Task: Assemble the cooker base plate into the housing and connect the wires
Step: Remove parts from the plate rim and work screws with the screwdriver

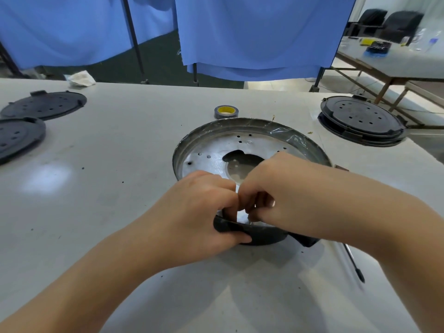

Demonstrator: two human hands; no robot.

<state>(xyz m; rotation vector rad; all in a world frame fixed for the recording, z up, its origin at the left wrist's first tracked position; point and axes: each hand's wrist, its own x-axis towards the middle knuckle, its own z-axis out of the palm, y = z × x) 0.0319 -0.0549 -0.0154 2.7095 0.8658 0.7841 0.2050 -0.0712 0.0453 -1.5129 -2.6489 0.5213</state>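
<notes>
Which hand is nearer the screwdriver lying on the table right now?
Right. The right hand works at the housing's near rim, its forearm passing just above the screwdriver. The left hand grips the rim farther left.

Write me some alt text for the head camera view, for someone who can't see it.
Two bare hands, the left hand and right hand, meet at the near rim of a round metal cooker housing on a white table, fingers curled around its black edge piece. Black perforated base plates lie at the left, a stack at the right, and a tape roll behind.
</notes>
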